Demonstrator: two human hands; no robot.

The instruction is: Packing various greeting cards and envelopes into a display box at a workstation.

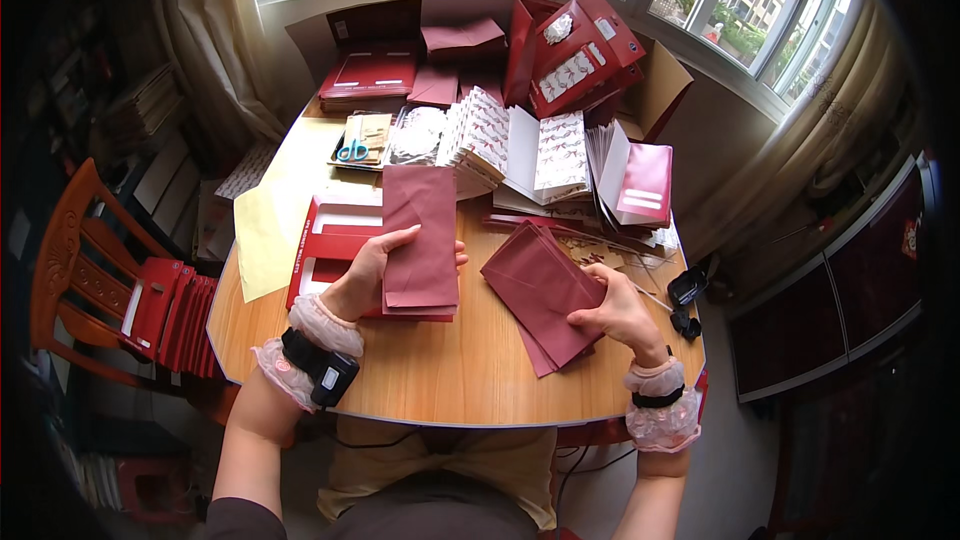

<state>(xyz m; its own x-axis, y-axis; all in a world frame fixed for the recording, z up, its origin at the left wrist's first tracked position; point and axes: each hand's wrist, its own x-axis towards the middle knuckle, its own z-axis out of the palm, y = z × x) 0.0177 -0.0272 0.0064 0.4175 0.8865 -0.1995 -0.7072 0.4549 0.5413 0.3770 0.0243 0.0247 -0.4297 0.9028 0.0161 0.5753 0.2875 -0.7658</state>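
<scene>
My left hand (pixel 362 276) holds an upright stack of maroon paper envelopes (pixel 420 255), thumb across the front and fingertips showing at the right edge. Behind that stack lies a red card box with white cut-out windows (pixel 341 245), partly covered by the hand and envelopes. On the right, my right hand (pixel 621 309) grips a second, fanned pile of maroon envelopes (pixel 536 285) by its right edge, thumb on top. The lower envelopes in this pile stick out unevenly; whether they rest on the wooden table (pixel 450 382) is hard to tell.
Patterned folded cards (pixel 562 150) and pink-fronted wallets (pixel 643 180) stand behind my hands. Teal scissors (pixel 352 151) lie in a tray beside white rosettes (pixel 418 135). Red packs (pixel 577 52) lean by the window. More fill a wooden chair (pixel 79 270). A black device (pixel 686 285) sits at the right edge.
</scene>
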